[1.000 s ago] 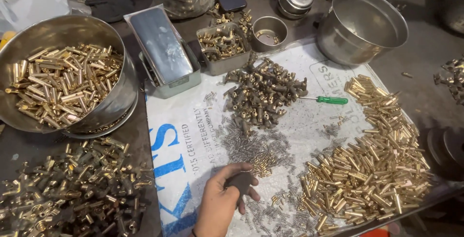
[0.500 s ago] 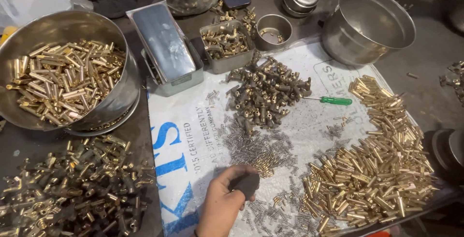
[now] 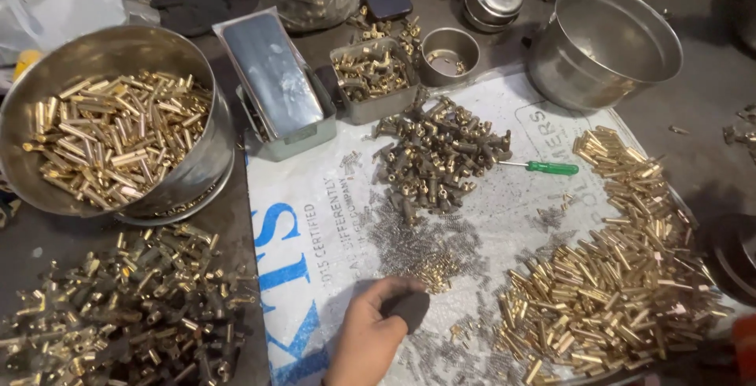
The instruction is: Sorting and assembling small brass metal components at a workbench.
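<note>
One hand (image 3: 374,331) clenched on dark block (image 3: 408,309), near sheet's (image 3: 315,220) front edge, small springs (image 3: 417,248) crowding beyond, other hand unseen

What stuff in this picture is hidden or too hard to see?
Head view, the only one:
- The dark object in the hand: fingers wrap it, so its kind is unclear.
- That hand's arm is cut off by the bottom edge, so left or right is unclear; no other hand shows.
- The small grey springs are too tiny to tell apart.
- The brass tubes pile runs off the right edge.
- The flat steel tin is lidded.
</note>
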